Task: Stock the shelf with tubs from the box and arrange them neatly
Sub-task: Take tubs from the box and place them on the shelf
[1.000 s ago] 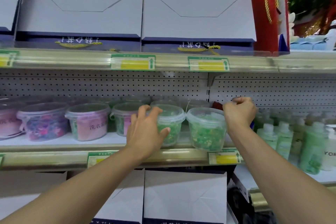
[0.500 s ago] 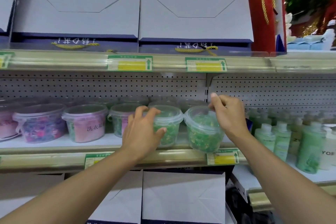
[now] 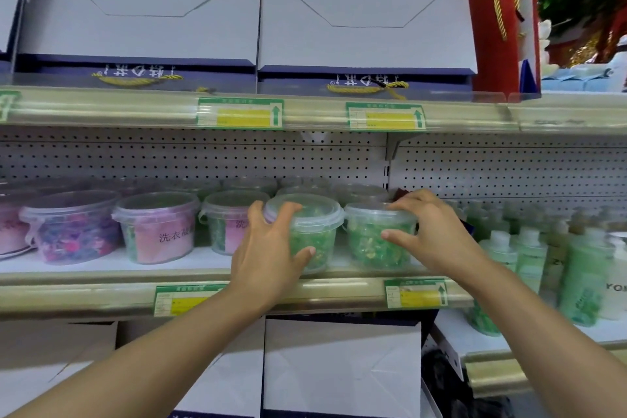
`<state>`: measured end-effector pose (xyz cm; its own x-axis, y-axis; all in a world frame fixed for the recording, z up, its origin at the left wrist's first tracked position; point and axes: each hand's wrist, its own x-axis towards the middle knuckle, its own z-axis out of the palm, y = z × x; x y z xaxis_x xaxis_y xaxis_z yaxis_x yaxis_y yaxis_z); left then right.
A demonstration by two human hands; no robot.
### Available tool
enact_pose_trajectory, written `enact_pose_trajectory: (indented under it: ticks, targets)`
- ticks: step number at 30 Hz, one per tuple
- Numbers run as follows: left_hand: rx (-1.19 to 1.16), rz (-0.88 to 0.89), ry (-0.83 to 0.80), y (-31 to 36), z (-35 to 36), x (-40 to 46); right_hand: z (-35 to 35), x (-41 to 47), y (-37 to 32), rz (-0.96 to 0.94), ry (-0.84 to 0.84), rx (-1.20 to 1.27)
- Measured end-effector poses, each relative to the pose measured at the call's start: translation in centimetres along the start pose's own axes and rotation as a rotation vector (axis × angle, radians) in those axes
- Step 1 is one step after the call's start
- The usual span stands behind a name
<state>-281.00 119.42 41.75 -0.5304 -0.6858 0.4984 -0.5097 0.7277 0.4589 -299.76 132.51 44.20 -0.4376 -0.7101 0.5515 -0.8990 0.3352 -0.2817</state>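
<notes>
head view: left hand (image 3: 268, 258) grips one green tub (image 3: 310, 234), right hand (image 3: 431, 234) grips the next tub (image 3: 376, 237), both at the shelf (image 3: 101, 268) front edge. arranging step; next, likely square them into the row.

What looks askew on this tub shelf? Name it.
The left clear green-filled tub, gripped by the left hand, overhangs the shelf's front edge, forward of its row neighbours.
</notes>
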Motion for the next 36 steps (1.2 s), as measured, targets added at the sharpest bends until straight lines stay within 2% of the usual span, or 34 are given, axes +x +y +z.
enact_pose_trajectory:
  ticks: [5, 10, 13, 18, 26, 29, 32, 36]
  targets:
    - [0.119, 0.000, 0.054, 0.9, 1.2, 0.7, 2.4, 1.6, -0.4, 0.078, -0.014, -0.086]
    - [0.180, -0.052, 0.014, 0.5, 2.2, 2.9, 3.8, 3.0, -1.1, 0.120, -0.022, -0.153]
    - [0.160, -0.048, 0.031, 0.4, 2.2, 3.1, 3.7, 3.3, -1.0, 0.129, -0.040, -0.146]
    - [0.138, 0.011, 0.099, 0.4, 1.5, 2.0, 3.8, 2.7, -1.0, 0.150, 0.038, -0.140]
    - [0.216, -0.024, 0.084, 1.1, 1.3, 2.6, 3.0, 1.7, -1.0, 0.091, -0.085, -0.159]
    - [0.240, -0.011, 0.018, 1.0, 1.2, 2.2, 2.7, 0.2, -1.4, 0.074, -0.095, -0.166]
    - [0.248, 0.030, -0.052, 0.8, 0.4, 1.1, 2.2, -1.5, -2.4, 0.015, -0.076, -0.186]
    - [0.254, 0.151, -0.043, 0.3, -1.4, -1.1, 1.4, -4.2, -4.8, -0.039, -0.102, -0.218]
